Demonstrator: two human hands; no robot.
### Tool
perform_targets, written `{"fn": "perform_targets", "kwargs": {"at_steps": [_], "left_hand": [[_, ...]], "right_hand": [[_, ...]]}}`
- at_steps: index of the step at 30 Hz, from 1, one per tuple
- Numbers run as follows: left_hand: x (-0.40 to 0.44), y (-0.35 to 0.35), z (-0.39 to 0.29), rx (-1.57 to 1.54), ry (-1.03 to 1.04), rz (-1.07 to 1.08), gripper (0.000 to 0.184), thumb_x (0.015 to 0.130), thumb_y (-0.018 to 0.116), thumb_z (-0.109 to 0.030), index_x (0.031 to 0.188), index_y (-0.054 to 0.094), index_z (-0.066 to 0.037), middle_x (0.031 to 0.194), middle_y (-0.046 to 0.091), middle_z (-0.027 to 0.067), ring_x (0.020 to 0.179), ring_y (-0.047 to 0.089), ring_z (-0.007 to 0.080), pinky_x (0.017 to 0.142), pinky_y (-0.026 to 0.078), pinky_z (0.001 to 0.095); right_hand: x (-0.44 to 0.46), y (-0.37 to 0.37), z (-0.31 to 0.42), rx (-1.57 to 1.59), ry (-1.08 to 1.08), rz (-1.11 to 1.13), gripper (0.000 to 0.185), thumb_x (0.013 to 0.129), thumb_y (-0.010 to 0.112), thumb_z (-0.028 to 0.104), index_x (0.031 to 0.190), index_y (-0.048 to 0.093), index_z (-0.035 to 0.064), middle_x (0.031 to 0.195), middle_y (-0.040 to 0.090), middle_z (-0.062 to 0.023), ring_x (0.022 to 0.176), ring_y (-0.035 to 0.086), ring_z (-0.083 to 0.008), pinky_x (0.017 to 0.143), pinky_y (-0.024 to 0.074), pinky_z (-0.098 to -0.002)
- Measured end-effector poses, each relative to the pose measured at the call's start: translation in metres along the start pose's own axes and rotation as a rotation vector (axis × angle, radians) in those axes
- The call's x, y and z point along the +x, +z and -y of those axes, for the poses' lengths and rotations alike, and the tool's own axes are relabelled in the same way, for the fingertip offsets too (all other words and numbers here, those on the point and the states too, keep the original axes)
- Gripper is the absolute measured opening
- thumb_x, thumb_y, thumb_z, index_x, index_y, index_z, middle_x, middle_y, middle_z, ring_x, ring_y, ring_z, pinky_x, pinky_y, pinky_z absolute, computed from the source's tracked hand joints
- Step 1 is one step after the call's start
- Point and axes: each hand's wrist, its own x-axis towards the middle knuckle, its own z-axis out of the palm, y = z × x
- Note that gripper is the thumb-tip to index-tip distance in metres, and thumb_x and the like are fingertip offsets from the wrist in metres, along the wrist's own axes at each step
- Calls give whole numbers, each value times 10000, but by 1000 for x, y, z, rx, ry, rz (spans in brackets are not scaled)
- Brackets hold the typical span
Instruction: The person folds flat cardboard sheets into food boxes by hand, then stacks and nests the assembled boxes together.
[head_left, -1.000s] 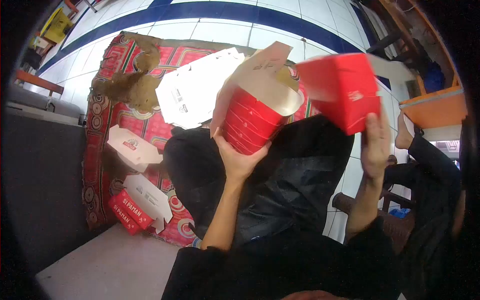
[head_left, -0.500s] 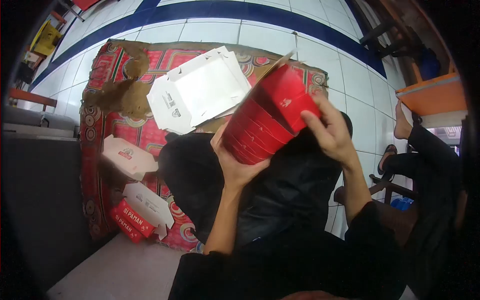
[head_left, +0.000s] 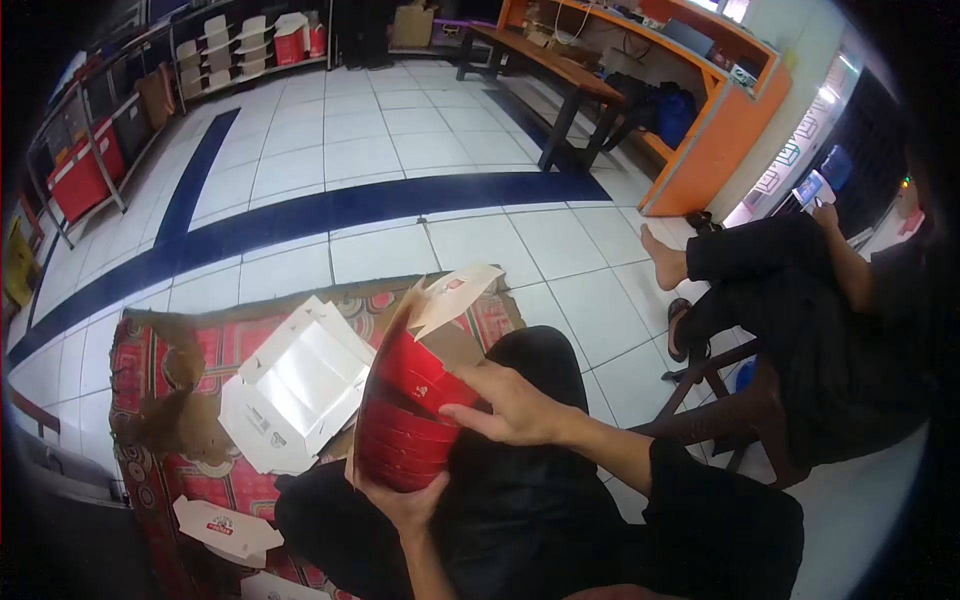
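A nested stack of red cardboard boxes [head_left: 402, 442] leans upright over my lap. My left hand [head_left: 408, 507] cups the stack from below, its thumb on the right side and the fingers mostly hidden behind. At the upper end, my right hand [head_left: 512, 403] pinches the edge of the topmost red box [head_left: 420, 372], whose pale lid flap [head_left: 456, 300] stands raised. Just left of the stack lie white flat box blanks [head_left: 300, 375], piled on a red patterned mat.
The worn mat [head_left: 235, 482] covers the floor before me. A pale box lid [head_left: 228, 527] lies lower left, another box part below it. To the right a person [head_left: 770, 290] sits on a brown chair [head_left: 760, 420]. Behind stand a bench [head_left: 545, 62], an orange counter [head_left: 690, 130] and shelves.
My view has tilted up, bringing the far room into sight. The stack is more upright, the top box's pale flap shows raised, and my right hand remains at the top box.
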Motion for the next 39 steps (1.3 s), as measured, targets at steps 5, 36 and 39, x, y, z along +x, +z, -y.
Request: {"fn": "perform_targets", "kwargs": {"at_steps": [5, 36, 39], "left_hand": [[-3, 1, 1, -18, 22, -6, 1211, 542, 1020, -366, 1550, 432, -44, 1480, 483, 173, 1399, 454, 365, 1206, 363, 529], [-2, -11, -9, 178, 170, 135, 1218, 510, 1038, -312, 1539, 433, -70, 1438, 477, 139, 1377, 478, 358, 1172, 406, 516], [-4, -7, -2, 45, 158, 68, 1227, 509, 1041, -352, 1533, 430, -60, 1429, 487, 151, 1356, 500, 359, 1165, 413, 515]], "right_hand": [[-4, 6, 6, -103, -23, 40, 422, 1043, 707, 252, 1342, 633, -38, 1143, 698, -262, 1033, 690, -431, 901, 545, -483], [5, 10, -13, -23, 43, 277, 359, 1064, 544, 234, 1291, 704, 7, 1164, 745, -262, 1098, 701, -438, 1015, 516, -526], [13, 3, -36, 288, 153, -115, 337, 1073, 552, 210, 1309, 687, 11, 1230, 713, -288, 1174, 667, -440, 1047, 504, -527]]}}
